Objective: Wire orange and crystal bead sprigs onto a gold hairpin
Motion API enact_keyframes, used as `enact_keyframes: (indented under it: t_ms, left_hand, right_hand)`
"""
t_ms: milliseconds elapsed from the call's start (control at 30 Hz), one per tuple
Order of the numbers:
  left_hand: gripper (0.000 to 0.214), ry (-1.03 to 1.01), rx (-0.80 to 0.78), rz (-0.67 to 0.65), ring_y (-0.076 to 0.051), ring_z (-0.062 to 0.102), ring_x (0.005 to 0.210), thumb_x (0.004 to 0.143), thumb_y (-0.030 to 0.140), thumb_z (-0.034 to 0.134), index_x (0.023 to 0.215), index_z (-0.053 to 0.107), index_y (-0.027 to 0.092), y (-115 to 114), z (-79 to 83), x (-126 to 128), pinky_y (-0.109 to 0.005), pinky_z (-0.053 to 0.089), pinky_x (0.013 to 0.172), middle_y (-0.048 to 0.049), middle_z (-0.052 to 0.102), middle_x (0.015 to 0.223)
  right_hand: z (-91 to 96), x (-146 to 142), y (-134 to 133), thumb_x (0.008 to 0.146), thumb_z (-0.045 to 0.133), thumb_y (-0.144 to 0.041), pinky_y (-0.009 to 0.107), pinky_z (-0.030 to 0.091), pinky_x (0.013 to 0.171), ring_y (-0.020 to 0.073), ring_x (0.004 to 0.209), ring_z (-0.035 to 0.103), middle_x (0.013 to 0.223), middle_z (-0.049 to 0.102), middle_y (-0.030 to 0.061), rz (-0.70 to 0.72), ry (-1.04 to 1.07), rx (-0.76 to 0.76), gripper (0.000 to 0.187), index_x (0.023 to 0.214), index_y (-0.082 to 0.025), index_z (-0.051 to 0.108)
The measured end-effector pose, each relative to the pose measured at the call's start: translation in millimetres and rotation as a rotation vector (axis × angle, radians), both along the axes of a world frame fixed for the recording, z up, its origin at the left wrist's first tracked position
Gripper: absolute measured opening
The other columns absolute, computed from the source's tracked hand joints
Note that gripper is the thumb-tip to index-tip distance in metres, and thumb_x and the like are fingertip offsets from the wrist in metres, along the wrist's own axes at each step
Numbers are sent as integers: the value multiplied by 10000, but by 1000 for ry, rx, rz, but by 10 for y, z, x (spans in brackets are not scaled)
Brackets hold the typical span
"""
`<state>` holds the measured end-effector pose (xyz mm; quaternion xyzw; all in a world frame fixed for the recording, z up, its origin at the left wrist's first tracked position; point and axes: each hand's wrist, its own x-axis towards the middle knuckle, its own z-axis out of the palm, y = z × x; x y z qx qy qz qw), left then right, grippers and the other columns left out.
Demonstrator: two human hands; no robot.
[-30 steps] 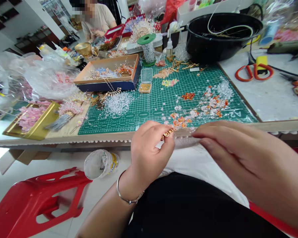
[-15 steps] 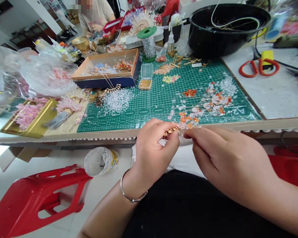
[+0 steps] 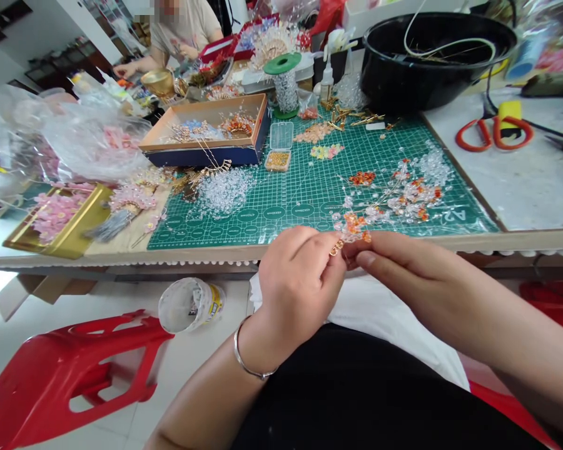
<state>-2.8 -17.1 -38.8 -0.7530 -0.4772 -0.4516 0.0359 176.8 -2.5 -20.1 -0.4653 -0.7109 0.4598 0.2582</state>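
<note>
Just off the table's front edge, my left hand (image 3: 300,281) is closed, thumb against bent fingers, on a gold hair ornament (image 3: 336,248) with a row of small round loops. Most of that piece is hidden inside the hand. Orange and clear beads (image 3: 355,222) cluster at its far side, above the fingertips. My right hand (image 3: 403,269) meets the left from the other side, its thumb and fingers pinched together below the beads. What those fingertips grip is too small and covered to make out.
A green cutting mat (image 3: 291,187) carries clear beads (image 3: 225,190), orange-and-clear beaded stems (image 3: 408,197) and a small bead case (image 3: 278,160). Around it are an open box (image 3: 201,153), black basin (image 3: 431,69) and red-handled scissors (image 3: 495,131). Another person (image 3: 182,31) sits across the table.
My right hand has turned and come in closer to the left, its thumb now showing on top. The left hand has rolled slightly, covering more of the gold loops.
</note>
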Motion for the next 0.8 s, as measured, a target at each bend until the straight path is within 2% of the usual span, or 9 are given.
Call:
enact_keyframes:
  t_ms: [167,333,433,533,600,667,700,733,800]
  left_hand:
    - [131,5,22,7,-167,637,733,900,68,593,886,699,143,19,-20,38,-303,515,674,-50,695,786]
    - [127,-130,-165,-20,-124,634,728,874,74,648,877,708,186,30,37,18,-255,508,661,13,694,777]
    - [129,-155,-162,-40,-115,639,733,877,65,661,887,716,182,48,66,-1,-245,510,663,20,700,774]
    - [138,-124,-81,-21,-128,645,748,879,64,647,911,715,179,81,58,-17,-264,526,688,1,715,799]
    - [156,-78,-12,-1,-145,648,747,874,53,622,919,718,167,111,35,-22,-282,531,687,-23,717,803]
    - [173,-28,55,15,-160,647,732,867,33,598,911,725,141,145,11,-17,-293,528,671,-45,709,781]
    - [176,-4,85,23,-165,643,721,867,27,589,901,727,130,161,1,-9,-297,524,661,-51,703,765]
    - [176,15,114,31,-168,636,708,871,25,582,893,728,122,175,-9,1,-299,517,651,-54,695,751]
    - [175,39,154,40,-165,613,679,884,34,570,886,724,118,197,-23,28,-299,496,628,-48,675,725]
  right_hand:
    - [-10,-86,28,933,604,-465,243,385,519,125,583,433,619,482,-21,-161,294,-338,378,658,-221,515]
    - [-14,-173,-27,839,715,-398,220,162,391,76,463,187,539,294,-89,-218,587,-614,305,724,-231,488]
    - [-12,-195,-54,848,696,-385,216,134,386,78,457,133,526,241,-100,-213,690,-681,215,789,-239,549]
    - [-12,-157,-12,874,674,-413,209,190,397,80,454,188,517,297,-88,-182,645,-656,206,810,-227,610]
    - [-4,-106,57,876,708,-413,208,326,465,90,506,374,543,460,-43,-153,576,-616,242,772,-202,651]
    - [8,-64,131,857,755,-383,229,448,626,136,697,570,691,643,22,-129,504,-572,225,771,-185,694]
    - [14,-56,160,842,770,-361,244,471,697,160,792,610,779,690,41,-130,482,-553,197,789,-182,707]
    - [20,-62,180,829,776,-344,251,473,720,166,825,614,820,700,42,-143,472,-536,176,801,-184,708]
    - [28,-113,192,810,766,-337,238,438,636,130,714,545,735,621,-1,-205,500,-507,196,755,-194,646]
